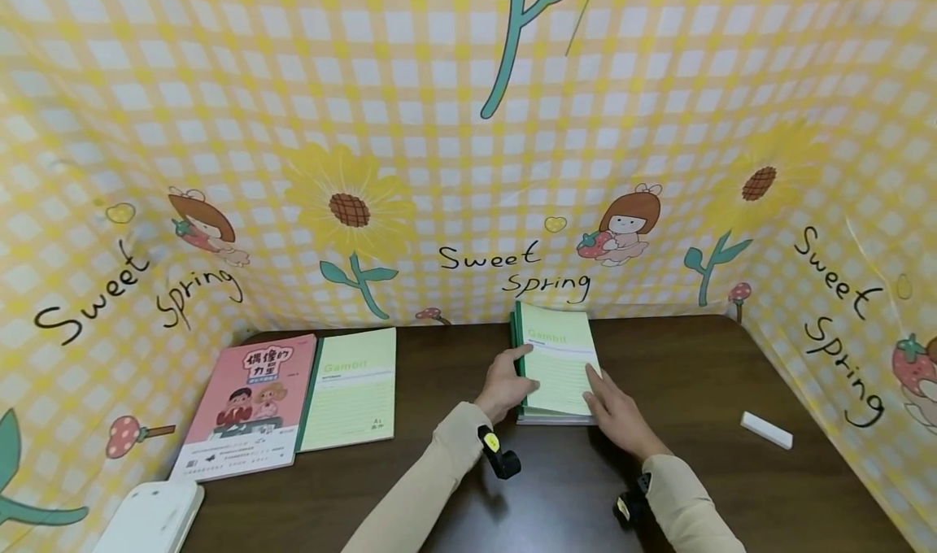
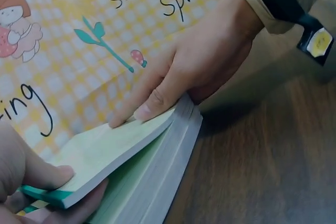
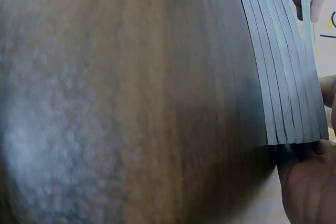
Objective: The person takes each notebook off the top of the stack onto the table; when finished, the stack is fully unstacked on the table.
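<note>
A stack of pale green notebooks (image 1: 560, 358) lies near the table's back edge, the top one marked "Gambit". My left hand (image 1: 505, 384) is at the spine side and pinches the top notebook (image 2: 121, 150), thumb on the cover and fingers beneath. That notebook's green spine (image 2: 50, 195) is lifted, leaving a wedge-shaped gap above the ones below. My right hand (image 1: 621, 413) rests against the stack's right side, with fingertips (image 2: 149, 109) on the top cover. In the right wrist view, page edges (image 3: 283, 77) show as several layers, and the right hand is partly cut off.
To the left lie a pink book (image 1: 256, 398) and another green notebook (image 1: 355, 386) side by side. A white device (image 1: 150, 520) is at the front left corner. A small white block (image 1: 766, 429) lies on the right. Checkered cloth (image 1: 468, 171) hangs around the brown table (image 1: 703, 390).
</note>
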`<move>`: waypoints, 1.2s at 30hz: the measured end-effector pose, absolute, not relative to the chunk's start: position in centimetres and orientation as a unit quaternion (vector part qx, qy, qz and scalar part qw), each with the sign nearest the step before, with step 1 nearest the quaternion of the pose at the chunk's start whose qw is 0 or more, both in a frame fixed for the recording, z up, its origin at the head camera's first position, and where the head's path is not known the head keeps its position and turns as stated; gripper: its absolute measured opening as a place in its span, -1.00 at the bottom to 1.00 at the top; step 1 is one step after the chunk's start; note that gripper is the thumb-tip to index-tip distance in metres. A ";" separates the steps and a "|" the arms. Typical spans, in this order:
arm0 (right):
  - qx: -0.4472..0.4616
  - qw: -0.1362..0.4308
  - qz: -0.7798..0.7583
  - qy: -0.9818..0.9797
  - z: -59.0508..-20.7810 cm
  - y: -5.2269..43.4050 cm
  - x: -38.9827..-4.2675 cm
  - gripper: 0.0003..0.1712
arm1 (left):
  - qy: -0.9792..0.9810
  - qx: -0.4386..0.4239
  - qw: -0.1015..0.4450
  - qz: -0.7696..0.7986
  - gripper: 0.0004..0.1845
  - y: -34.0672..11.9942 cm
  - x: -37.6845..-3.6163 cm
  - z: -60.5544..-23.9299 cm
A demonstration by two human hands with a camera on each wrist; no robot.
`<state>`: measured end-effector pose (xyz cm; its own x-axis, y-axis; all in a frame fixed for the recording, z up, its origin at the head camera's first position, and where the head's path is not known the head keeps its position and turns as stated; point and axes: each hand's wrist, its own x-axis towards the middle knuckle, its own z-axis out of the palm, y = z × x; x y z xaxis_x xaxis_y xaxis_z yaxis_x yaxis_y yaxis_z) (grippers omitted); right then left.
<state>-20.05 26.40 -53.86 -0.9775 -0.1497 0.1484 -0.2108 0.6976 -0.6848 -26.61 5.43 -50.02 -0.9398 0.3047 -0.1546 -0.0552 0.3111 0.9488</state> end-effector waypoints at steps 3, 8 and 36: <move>0.110 0.041 0.377 -0.919 -53.9 26.4 -20.0 -0.41 | 0.791 0.059 0.140 0.593 -0.27 5.0 -26.6 -50.3; 0.116 0.045 0.371 -0.920 -53.9 26.8 -19.9 -0.43 | 0.783 0.045 0.112 0.609 -0.24 2.3 -26.7 -49.8; 0.122 0.050 0.359 -0.924 -54.0 26.4 -20.0 -0.43 | 0.915 0.124 0.036 0.383 -0.38 -11.2 -25.4 -52.5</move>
<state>-20.01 26.35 -54.00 -0.9650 -0.1899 0.1809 -0.2622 0.7128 -0.6505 -25.43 -11.22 -52.53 -0.9667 0.2544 0.0286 0.1988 0.6757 0.7099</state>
